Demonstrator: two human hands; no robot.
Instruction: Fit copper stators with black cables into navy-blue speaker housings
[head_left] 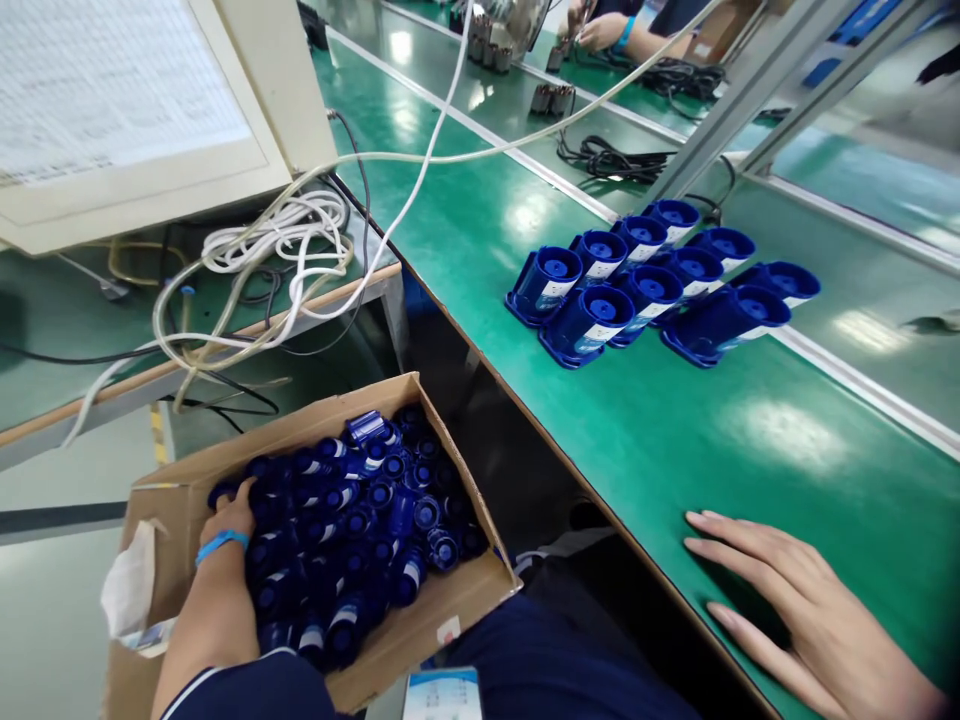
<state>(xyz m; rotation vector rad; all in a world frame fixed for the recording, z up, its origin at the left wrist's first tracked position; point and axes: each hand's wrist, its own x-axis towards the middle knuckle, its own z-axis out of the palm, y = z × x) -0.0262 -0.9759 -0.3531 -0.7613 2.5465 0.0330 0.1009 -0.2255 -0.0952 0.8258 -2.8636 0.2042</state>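
My left hand, with a blue band at its wrist, reaches into a cardboard box. Its fingers close around a dark blue plastic housing at the box's left side; the fingertips are partly hidden. Many similar cylindrical blue housings with white labels fill the box. On the green tabletop, my right hand rests with its fingers apart, holding nothing. Farther along the table, several blue housings stand in a cluster, with their round ends up and flanged bases down.
A monitor stands at upper left, above coiled white cable on a side table. Pale hoses cross the view. Black cables and a metal frame post are at the back. Another person's hands work there.
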